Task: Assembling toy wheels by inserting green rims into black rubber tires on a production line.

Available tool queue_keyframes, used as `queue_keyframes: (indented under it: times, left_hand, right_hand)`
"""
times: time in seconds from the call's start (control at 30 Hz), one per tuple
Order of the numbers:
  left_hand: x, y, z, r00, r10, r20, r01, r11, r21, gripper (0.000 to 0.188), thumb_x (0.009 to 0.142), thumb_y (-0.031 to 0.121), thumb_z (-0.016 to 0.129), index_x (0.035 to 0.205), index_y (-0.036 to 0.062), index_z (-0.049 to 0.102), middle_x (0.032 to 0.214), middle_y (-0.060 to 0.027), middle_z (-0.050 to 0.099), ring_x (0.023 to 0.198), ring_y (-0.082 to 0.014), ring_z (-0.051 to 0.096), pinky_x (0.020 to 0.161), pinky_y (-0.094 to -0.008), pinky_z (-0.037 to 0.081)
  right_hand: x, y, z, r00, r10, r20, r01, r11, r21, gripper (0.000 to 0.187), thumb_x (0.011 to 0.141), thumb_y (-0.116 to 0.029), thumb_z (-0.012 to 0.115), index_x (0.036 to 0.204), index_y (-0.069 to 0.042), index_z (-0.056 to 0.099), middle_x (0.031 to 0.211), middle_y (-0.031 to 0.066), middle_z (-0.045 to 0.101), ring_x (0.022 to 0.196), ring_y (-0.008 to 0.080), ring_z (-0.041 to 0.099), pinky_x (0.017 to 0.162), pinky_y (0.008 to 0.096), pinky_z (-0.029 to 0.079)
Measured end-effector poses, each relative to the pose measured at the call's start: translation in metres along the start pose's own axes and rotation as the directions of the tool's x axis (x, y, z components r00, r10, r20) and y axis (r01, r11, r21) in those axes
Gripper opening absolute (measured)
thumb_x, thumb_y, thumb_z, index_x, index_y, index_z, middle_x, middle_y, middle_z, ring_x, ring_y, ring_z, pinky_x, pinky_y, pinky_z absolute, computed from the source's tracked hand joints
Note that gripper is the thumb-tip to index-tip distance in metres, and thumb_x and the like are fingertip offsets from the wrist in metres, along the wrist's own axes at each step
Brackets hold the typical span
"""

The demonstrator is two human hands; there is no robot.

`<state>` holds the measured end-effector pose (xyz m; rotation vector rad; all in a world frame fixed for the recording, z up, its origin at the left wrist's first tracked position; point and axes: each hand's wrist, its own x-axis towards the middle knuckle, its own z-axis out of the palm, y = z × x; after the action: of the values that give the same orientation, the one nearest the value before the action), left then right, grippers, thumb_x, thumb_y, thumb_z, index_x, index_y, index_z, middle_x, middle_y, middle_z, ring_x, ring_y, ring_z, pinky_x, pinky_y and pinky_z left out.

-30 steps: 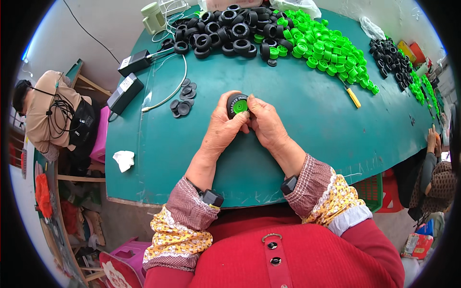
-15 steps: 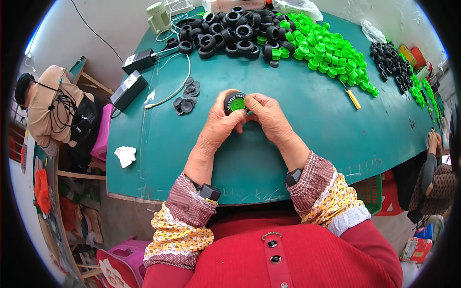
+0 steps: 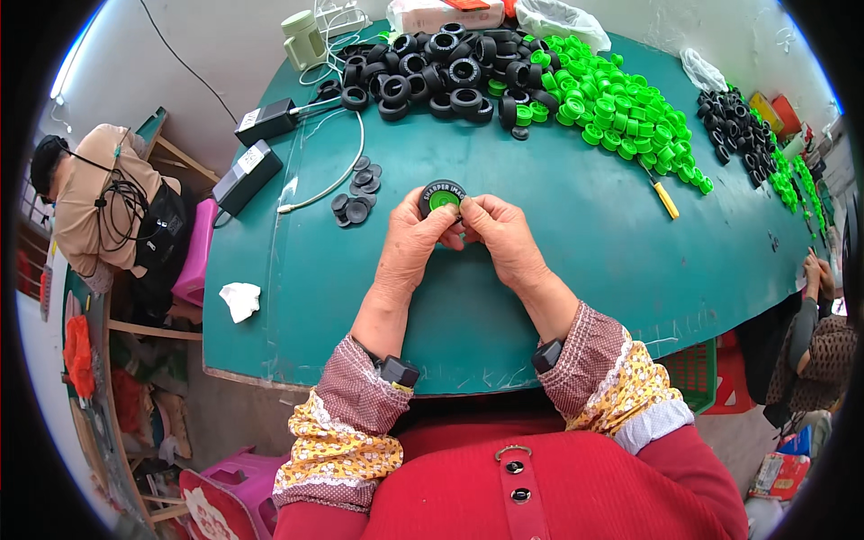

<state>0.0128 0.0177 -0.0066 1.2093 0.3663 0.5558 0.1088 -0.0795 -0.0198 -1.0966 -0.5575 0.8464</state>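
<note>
My left hand (image 3: 411, 239) and right hand (image 3: 505, 238) were close together, both clamped on a round black wheel with a bright green plastic middle (image 3: 439, 201). It was between them, over the flat green bench (image 3: 585, 216), face tipped up, with no long side. My left hand wrapped more of it; my right pinched its right edge. Both wrists leaned inward.

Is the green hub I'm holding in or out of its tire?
In: the black tire rings the green hub. Your left hand covers part, so I cannot tell if it's fully seated.
</note>
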Motion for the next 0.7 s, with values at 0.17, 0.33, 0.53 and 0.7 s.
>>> queue_keyframes:
  times: [0.17,0.33,0.53,0.7]
  left_hand:
    - [0.001,-0.003,-0.001,0.997,-0.079,-0.005,0.079,0.994,0.069,0.017,0.082,0.013,0.059,0.092,0.0007,0.055,0.073,-0.0052,0.059,0.059,-0.0107,0.058,0.051,-0.02,0.048]
    - [0.002,-0.005,0.0,0.993,-0.116,0.012,0.115,0.988,0.1,0.018,0.082,0.014,0.06,0.093,0.0007,0.055,0.075,-0.0064,0.061,0.06,-0.0117,0.06,0.053,-0.0199,0.049]
    - [0.0,-0.01,-0.001,0.992,-0.103,0.067,0.1,0.994,0.043,0.025,0.08,0.014,0.061,0.1,0.0006,0.053,0.079,-0.0075,0.061,0.063,-0.0135,0.062,0.057,-0.0212,0.05]
    - [-0.001,-0.009,0.002,0.991,-0.099,0.094,0.092,0.993,0.077,0.027,0.08,0.014,0.061,0.101,-0.0004,0.052,0.08,-0.0078,0.061,0.063,-0.0141,0.062,0.057,-0.0217,0.05]
  right_hand:
    - [0.005,0.002,0.005,0.99,-0.124,-0.065,0.119,0.989,-0.086,0.023,0.086,-0.022,0.056,0.087,0.001,0.059,0.077,0.0013,0.058,0.072,0.0073,0.051,0.065,0.0208,0.043]
    - [0.009,0.006,-0.003,0.996,-0.085,0.014,0.086,0.982,-0.168,0.024,0.089,-0.022,0.05,0.096,0.0,0.057,0.081,0.0012,0.056,0.073,0.0072,0.05,0.065,0.0213,0.043]
    - [0.004,0.005,0.003,0.996,0.084,0.038,-0.088,0.992,0.094,0.025,0.093,-0.024,0.04,0.093,-0.004,0.055,0.078,0.0002,0.052,0.068,0.0059,0.047,0.06,0.0208,0.042]
    - [0.003,0.003,0.004,0.997,0.078,-0.011,-0.077,0.994,0.08,0.027,0.094,-0.025,0.039,0.088,-0.004,0.054,0.076,0.0001,0.052,0.065,0.0056,0.046,0.057,0.0198,0.041]
